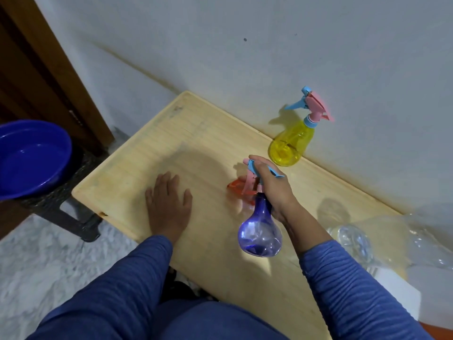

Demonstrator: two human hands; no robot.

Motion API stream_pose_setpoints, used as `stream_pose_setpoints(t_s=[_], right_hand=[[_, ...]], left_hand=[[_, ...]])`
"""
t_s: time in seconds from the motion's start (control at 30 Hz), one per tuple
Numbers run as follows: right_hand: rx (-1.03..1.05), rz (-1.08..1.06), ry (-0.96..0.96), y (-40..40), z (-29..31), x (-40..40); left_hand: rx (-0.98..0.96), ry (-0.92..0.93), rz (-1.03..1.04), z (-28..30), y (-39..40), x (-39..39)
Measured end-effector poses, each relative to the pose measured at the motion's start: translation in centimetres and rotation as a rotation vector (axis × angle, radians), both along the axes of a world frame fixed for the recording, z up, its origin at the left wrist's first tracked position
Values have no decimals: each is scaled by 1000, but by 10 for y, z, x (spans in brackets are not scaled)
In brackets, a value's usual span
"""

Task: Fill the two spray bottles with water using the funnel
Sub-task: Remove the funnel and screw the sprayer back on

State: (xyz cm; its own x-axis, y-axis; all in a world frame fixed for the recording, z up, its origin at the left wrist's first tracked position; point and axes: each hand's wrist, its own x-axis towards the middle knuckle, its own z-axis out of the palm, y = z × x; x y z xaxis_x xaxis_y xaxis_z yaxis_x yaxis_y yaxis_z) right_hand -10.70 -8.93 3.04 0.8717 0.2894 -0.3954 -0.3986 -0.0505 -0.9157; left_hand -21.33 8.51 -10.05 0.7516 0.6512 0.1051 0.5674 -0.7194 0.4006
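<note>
right hand point(273, 190) grips the blue spray bottle point(260, 231) neck; left hand point(169, 204) rests flat.

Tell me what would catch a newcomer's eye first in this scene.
The purple spray bottle stands out first, held by its neck in the right hand above the middle of the wooden table. Next comes the yellow spray bottle, upright at the table's far edge by the wall. The deep blue basin sits on a dark stool left of the table, and the left hand rests flat on the tabletop.
</note>
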Motion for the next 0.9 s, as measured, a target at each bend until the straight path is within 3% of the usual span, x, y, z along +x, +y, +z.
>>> stream_pose_setpoints(t_s=[0.33,0.5,0.6,0.77,0.9], right_hand=[[-142,-3,-257,-11,2,-11],[-3,-15,-347,-25,14,-19],[-31,27,-430,-29,15,-28],[-75,53,-509,-40,11,-41],[-124,80,-487,-49,2,-51]], left_hand=[[1,-2,-10,-1,1,0],[-24,14,-34,1,0,-2],[-53,-36,-77,4,-3,-6],[-90,-367,-403,6,-21,-8],[-258,-432,-805,17,-56,-2]])
